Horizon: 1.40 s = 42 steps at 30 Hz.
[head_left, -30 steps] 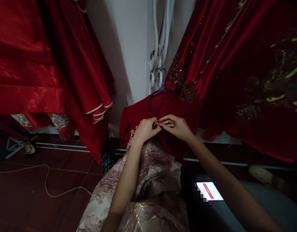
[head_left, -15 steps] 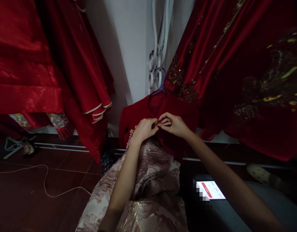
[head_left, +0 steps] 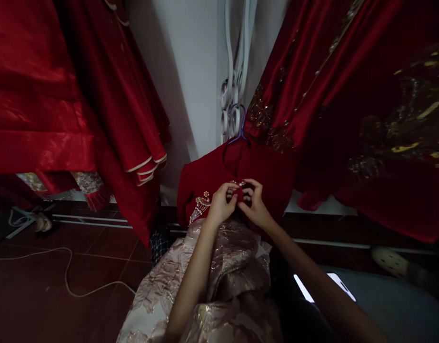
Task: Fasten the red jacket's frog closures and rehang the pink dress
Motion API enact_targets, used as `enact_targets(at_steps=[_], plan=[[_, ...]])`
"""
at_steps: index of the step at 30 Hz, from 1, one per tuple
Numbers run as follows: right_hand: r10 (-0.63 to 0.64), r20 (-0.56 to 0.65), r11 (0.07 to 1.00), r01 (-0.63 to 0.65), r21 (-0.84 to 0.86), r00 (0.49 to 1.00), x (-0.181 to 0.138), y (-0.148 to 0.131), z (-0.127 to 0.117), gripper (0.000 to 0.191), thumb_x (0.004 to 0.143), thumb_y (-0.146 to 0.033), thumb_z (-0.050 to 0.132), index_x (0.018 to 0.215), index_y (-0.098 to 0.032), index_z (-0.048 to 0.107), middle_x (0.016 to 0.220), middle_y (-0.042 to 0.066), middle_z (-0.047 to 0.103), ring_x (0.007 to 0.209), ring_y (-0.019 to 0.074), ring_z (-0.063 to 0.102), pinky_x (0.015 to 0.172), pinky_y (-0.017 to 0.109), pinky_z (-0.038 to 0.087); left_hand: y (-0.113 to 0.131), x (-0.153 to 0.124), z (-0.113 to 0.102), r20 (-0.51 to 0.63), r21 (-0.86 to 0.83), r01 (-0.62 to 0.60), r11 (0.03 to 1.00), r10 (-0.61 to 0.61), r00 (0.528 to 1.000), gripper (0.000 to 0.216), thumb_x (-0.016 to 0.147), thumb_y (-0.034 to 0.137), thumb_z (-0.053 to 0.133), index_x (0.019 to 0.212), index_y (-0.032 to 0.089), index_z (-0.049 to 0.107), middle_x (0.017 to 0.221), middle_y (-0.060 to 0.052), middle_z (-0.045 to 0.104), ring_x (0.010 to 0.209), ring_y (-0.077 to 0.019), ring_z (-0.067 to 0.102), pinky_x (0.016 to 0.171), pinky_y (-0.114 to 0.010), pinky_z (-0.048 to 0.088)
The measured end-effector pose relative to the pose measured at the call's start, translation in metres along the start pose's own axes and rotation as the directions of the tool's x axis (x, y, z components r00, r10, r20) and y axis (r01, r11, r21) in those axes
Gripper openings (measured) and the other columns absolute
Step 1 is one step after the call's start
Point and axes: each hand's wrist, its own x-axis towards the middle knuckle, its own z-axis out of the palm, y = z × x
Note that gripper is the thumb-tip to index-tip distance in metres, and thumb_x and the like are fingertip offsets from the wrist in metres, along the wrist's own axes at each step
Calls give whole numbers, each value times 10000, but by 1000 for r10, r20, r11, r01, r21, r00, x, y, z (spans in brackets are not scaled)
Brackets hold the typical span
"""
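A red jacket (head_left: 201,176) hangs by its collar from a purple hanger (head_left: 242,131). My left hand (head_left: 221,204) pinches the jacket's front edge just below the neckline, and my right hand (head_left: 255,206) grips the same edge from the other side. Between my fingertips shows a small shiny beaded button (head_left: 241,184), with a fold of red cloth under it. To the left of my left hand a pearl-and-rhinestone ornament (head_left: 200,206) lies against the jacket. Pink floral brocade fabric (head_left: 237,243) spreads beneath my forearms.
Red satin garments (head_left: 108,95) hang on the left; red sequined ones (head_left: 394,128) hang on the right. White scrolled metalwork (head_left: 235,71) stands against the wall. A lit phone (head_left: 343,285) rests on a grey surface (head_left: 384,295). A cable (head_left: 67,271) crosses the tiled floor.
Both hands have shifted slightly down and right, their fingers now curled over the jacket edge with the beaded button showing. More of the ornament at left is visible. My right forearm now covers part of the phone.
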Motion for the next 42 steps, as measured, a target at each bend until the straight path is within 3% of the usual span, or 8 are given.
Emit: enact_targets(at_steps=[3, 7, 13, 17, 21, 28, 36, 42], plan=[[24, -9, 991, -25, -133, 1000, -22, 13, -4, 757, 606, -184, 605, 1255, -213, 216, 1320, 157, 275, 914, 177, 550, 745, 333, 492, -5, 0, -1, -34, -149, 40, 988, -46, 998, 218, 796, 181, 510, 1008, 181, 557, 1032, -64, 606, 903, -114, 572, 791, -244, 470], [205, 103, 951, -173, -257, 973, -26, 23, -31, 490, 681, -208, 566, 1100, -189, 313, 995, 86, 547, 739, 162, 592, 676, 322, 490, -18, -1, 1, -151, -312, 122, 942, -177, 973, 247, 768, 240, 575, 999, 160, 544, 1010, -77, 611, 847, -109, 582, 737, -235, 481], [331, 327, 942, -333, -51, 885, -11, -30, -62, 235, 773, -310, 532, 932, -224, 381, 744, -26, 523, 481, 69, 465, 375, 165, 368, -45, -6, 1, -84, -449, 268, 852, -339, 937, 284, 821, 313, 516, 1068, 177, 554, 1186, -101, 568, 1048, -149, 560, 890, -306, 448], [236, 369, 960, -275, 55, 899, -2, -62, -33, 258, 746, -305, 580, 896, -226, 386, 729, -38, 481, 519, 56, 466, 440, 159, 406, -45, -8, -1, -19, -476, 284, 832, -333, 943, 291, 834, 276, 483, 1101, 193, 559, 1230, -92, 552, 1115, -166, 531, 916, -322, 438], [133, 268, 989, -146, 30, 954, 7, -56, 2, 243, 722, -257, 581, 899, -220, 418, 775, -11, 523, 627, 84, 514, 505, 177, 426, -35, -12, -17, -17, -324, 248, 913, -268, 963, 267, 778, 241, 546, 1028, 174, 611, 1090, -80, 633, 1005, -154, 586, 904, -304, 448], [145, 254, 986, -160, 38, 956, 1, -40, 15, 267, 723, -240, 576, 955, -225, 445, 834, 8, 532, 702, 104, 540, 538, 194, 475, -47, -22, -73, -374, -172, 270, 947, -316, 872, 200, 749, 313, 552, 832, 143, 619, 834, -56, 663, 726, -119, 614, 665, -235, 501], [182, 280, 956, -236, 175, 943, 1, -26, 34, 369, 680, -277, 646, 999, -220, 468, 883, 17, 544, 785, 115, 579, 637, 233, 518, -59, -26, -76, -263, -158, 319, 935, -351, 899, 155, 719, 255, 562, 795, 138, 631, 781, -43, 670, 721, -120, 628, 715, -259, 501], [270, 118, 935, -290, 204, 955, 16, 1, 61, 331, 677, -327, 645, 942, -201, 493, 834, 18, 554, 718, 114, 589, 624, 248, 528, -56, -25, -71, -203, -350, 367, 862, -452, 868, 203, 689, 297, 611, 795, 131, 661, 873, -70, 685, 746, -147, 644, 782, -326, 519]])
